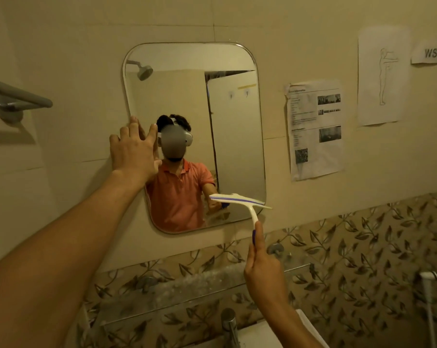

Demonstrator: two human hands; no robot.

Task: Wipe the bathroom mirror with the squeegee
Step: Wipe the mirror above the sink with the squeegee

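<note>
I log 1 wall mirror [232, 146], my left hand [133, 149] flat with fingers spread on its left edge, and 1 white squeegee [240, 200] at its lower right corner, my right hand [262, 270] wrapped round the handle. There are 3 wall papers: 1 slip [434, 53] reading "WS 12", 1 figure outline [383, 76], and 1 printed notice [316, 129] too small to read. 1 tap [230, 325] is cut off at the bottom.

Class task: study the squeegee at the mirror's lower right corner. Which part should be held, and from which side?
Hold the squeegee by its slim handle, from below, as the right grip does. The handle hangs down from the middle of the wide blade, so a hold there leaves the blade free to face the mirror.
</note>
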